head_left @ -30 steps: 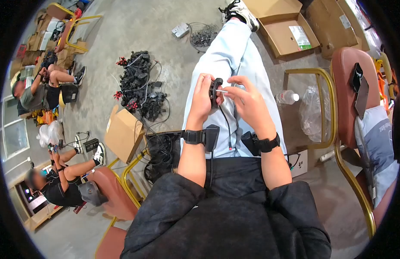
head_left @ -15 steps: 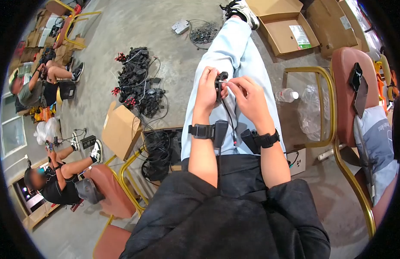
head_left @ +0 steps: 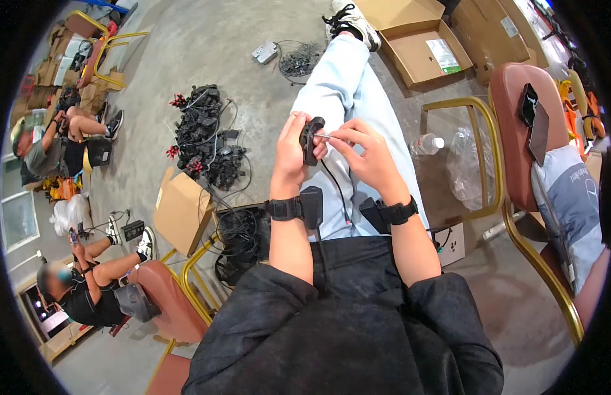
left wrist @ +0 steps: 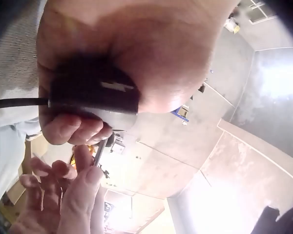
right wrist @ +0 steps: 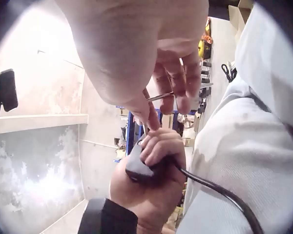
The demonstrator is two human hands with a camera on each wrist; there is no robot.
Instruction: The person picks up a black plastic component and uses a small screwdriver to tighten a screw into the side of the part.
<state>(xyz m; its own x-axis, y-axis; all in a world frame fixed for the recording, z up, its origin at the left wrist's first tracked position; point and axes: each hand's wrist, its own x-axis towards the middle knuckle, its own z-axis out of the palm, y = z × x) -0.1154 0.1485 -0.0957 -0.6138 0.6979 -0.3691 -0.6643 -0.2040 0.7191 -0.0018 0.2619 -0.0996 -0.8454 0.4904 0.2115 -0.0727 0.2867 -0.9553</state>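
A black device (head_left: pixel 310 141) with a trailing cable (head_left: pixel 337 181) is gripped in my left hand (head_left: pixel 291 155), above my lap. My right hand (head_left: pixel 369 158) pinches a thin metal rod (head_left: pixel 323 135) whose far end meets the device in the head view. In the left wrist view the left fingers curl round the dark device (left wrist: pixel 94 90), with the right hand (left wrist: pixel 63 195) just below. The right wrist view has the rod (right wrist: pixel 161 96) between right-hand fingers (right wrist: pixel 178 80), and the left hand (right wrist: pixel 156 161) round the device.
On the floor lie a pile of black devices and cables (head_left: pixel 210 138), a small grey box (head_left: pixel 264 52) and a plastic bottle (head_left: pixel 426 144). An open carton (head_left: pixel 420 56) is beyond my feet. Chairs (head_left: pixel 526 131) stand on both sides. Two people sit at the left.
Both hands have shifted slightly left in the head view, along with the surrounding scene. The left hand still grips the device and the right still pinches the rod.
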